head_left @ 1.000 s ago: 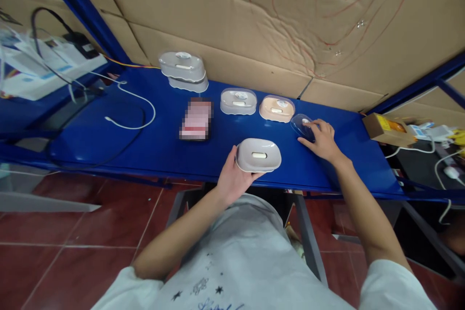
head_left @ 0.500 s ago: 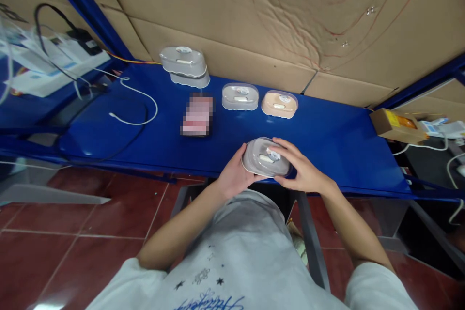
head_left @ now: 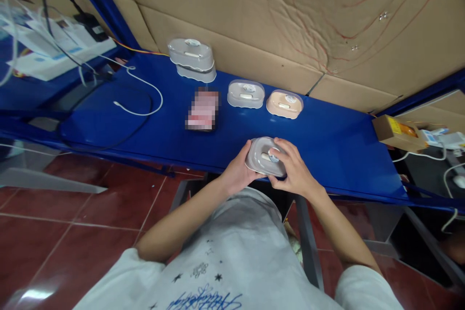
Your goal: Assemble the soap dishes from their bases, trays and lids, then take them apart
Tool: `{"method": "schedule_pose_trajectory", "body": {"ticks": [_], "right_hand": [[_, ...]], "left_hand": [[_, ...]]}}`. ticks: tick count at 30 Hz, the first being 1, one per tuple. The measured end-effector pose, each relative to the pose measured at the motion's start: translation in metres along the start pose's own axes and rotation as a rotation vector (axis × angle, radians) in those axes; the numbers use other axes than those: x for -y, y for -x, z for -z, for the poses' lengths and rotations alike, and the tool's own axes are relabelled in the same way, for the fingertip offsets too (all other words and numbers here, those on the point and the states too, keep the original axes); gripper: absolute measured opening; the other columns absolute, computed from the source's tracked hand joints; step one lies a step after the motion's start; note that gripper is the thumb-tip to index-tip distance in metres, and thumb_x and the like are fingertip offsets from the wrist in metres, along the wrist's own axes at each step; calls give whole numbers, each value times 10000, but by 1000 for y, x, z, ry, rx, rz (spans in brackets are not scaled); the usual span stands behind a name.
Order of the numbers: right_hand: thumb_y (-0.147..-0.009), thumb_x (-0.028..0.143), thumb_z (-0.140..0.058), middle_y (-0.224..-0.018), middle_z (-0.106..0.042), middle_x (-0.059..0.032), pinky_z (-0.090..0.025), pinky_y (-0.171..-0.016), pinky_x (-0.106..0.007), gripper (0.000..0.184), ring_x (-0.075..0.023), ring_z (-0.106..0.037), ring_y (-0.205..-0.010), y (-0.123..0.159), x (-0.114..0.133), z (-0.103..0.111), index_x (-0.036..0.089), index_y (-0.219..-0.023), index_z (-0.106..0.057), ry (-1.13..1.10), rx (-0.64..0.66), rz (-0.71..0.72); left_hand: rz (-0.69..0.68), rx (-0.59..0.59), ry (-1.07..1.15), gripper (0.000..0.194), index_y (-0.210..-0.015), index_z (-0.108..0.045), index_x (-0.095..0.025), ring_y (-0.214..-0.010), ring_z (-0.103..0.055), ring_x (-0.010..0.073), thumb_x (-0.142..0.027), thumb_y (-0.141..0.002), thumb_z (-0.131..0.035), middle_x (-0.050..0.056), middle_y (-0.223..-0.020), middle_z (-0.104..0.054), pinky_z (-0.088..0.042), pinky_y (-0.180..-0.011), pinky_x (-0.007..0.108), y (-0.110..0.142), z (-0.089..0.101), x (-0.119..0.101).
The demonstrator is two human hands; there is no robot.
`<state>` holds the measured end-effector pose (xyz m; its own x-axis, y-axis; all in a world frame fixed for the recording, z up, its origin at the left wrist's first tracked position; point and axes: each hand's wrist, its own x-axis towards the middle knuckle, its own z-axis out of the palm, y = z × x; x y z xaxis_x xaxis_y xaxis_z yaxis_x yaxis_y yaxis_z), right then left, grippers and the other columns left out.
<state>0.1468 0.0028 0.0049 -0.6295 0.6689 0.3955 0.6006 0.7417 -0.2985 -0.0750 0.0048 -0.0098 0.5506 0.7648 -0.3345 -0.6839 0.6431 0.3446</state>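
A grey oval soap box with a clear lid (head_left: pixel 262 156) sits at the near edge of the blue table (head_left: pixel 327 140). My left hand (head_left: pixel 237 173) cups its left end, fingers curled round the base. My right hand (head_left: pixel 295 170) lies over its right side, fingers pressed on the clear lid. Further back stand a grey lidded box (head_left: pixel 245 93) and a beige lidded box (head_left: pixel 284 103) side by side. A stack of two grey boxes (head_left: pixel 192 59) is at the back left.
A blurred pink item (head_left: pixel 202 109) lies left of centre. White and black cables (head_left: pixel 140 101) curl over the table's left part. A small cardboard box (head_left: pixel 397 133) sits at the right end. Cardboard sheets form the back wall; red floor tiles are below.
My right hand brought the clear lid from the right back of the table onto the grey box, and both hands now grip the closed box, drawn slightly nearer.
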Motion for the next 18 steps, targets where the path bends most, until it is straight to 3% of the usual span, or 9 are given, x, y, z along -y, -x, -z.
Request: {"method": "schedule_pose_trajectory", "body": {"ticks": [5, 10, 18], "right_hand": [[-936, 508, -783, -1680, -463, -135, -467, -1203, -688, 875, -412, -451, -1558, 6, -4, -10, 411, -1654, -293, 90, -64, 21], [-928, 534, -801, -1616, -556, -107, -469, -1194, -699, 763, -425, -489, -1522, 10, -4, -14, 434, -1585, -427, 161, -72, 38], [-918, 656, -758, -1638, -513, -106, -452, -1204, -707, 796, -427, -485, -1531, 7, -6, -14, 448, -1596, -398, 61, -100, -56]], "left_hand": [[-29, 3, -36, 531, -1385, -719, -189, -1370, -671, 331, -571, -1097, -488, 150, -1412, -751, -502, -1192, 528, 0, 0, 2], [-53, -11, -56, 583, -1333, -747, -173, -1340, -696, 332, -627, -1079, -484, 162, -1353, -778, -535, -1160, 493, 1, -5, 4], [-107, -1, -32, 528, -1383, -740, -211, -1389, -667, 348, -593, -1058, -574, 139, -1380, -775, -517, -1195, 523, 1, -3, 9]]}}
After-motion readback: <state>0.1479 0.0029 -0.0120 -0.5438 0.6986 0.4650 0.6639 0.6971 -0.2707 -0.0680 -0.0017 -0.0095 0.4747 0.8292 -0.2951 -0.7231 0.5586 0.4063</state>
